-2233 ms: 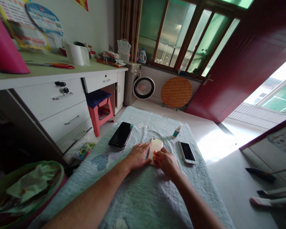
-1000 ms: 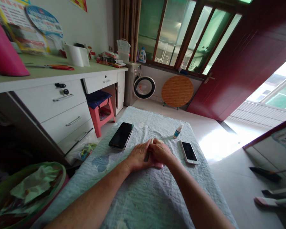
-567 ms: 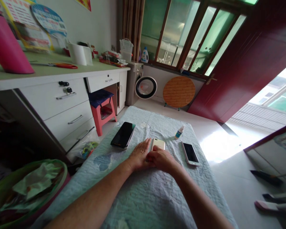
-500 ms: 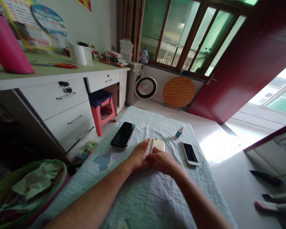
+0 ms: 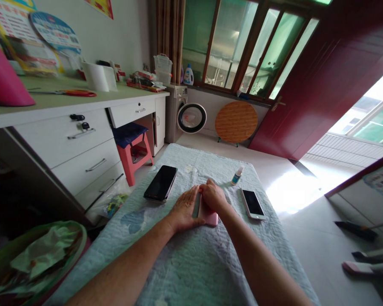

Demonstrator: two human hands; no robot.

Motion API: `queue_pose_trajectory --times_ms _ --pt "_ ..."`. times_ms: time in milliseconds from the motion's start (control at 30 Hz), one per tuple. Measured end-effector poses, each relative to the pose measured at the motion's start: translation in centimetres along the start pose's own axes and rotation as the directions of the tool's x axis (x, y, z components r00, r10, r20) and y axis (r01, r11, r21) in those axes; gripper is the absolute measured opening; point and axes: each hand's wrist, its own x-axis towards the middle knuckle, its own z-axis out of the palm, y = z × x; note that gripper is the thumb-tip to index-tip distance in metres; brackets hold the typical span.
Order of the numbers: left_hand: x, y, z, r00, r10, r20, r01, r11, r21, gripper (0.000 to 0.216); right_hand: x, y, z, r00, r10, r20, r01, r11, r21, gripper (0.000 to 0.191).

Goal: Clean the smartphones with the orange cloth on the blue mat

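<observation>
A smartphone point(image 5: 207, 216) lies back up on the quilted cover between my hands. Its near end looks pink, while its far end is hidden under my right hand. My left hand point(image 5: 185, 209) holds it along the left edge, fingers stretched forward and the thumb at the near end. Closed and curled, my right hand point(image 5: 213, 196) presses on the far part of the back. Whatever its fingers pinch is out of sight. To the left lies a larger black-screened phone or tablet point(image 5: 161, 182). On the right are a white phone point(image 5: 253, 204) and a small spray bottle point(image 5: 237, 176).
The pale blue quilted cover point(image 5: 178, 263) spans the surface before me. A white desk point(image 5: 67, 144) and a pink stool point(image 5: 134, 155) stand left. At lower left is a green-rimmed bin point(image 5: 79, 238). Behind are an open washing machine door point(image 5: 192, 118) and a round wooden tabletop point(image 5: 236, 122).
My right hand has moved from the phone's near end to its far end, covering the camera and uncovering the pink near end. My left thumb now extends along the near end.
</observation>
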Motion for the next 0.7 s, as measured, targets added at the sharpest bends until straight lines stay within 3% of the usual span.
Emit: queue_pose_trajectory --times_ms 167,300,467,700 --pt "0.1 -0.3 0.2 1.000 -0.007 0.016 0.007 1.000 0.001 0.121 1.5 0.0 0.2 0.994 0.108 -0.009 -0.107 0.994 0.007 0.037" --pt "0.1 -0.1 -0.1 0.998 -0.001 0.069 -0.003 0.999 0.049 0.110 1.9 -0.1 0.4 0.990 0.139 -0.017 -0.138 0.990 0.015 0.037" --pt "0.0 0.6 -0.9 0.989 -0.019 0.146 0.006 0.996 0.088 0.082 1.1 0.3 0.5 0.979 0.203 -0.025 -0.202 0.979 0.028 0.037" --pt "0.0 0.7 -0.9 0.990 -0.014 0.141 0.000 0.995 0.097 0.078 -0.8 2.8 0.6 0.936 0.349 -0.032 -0.345 0.934 0.098 0.040"
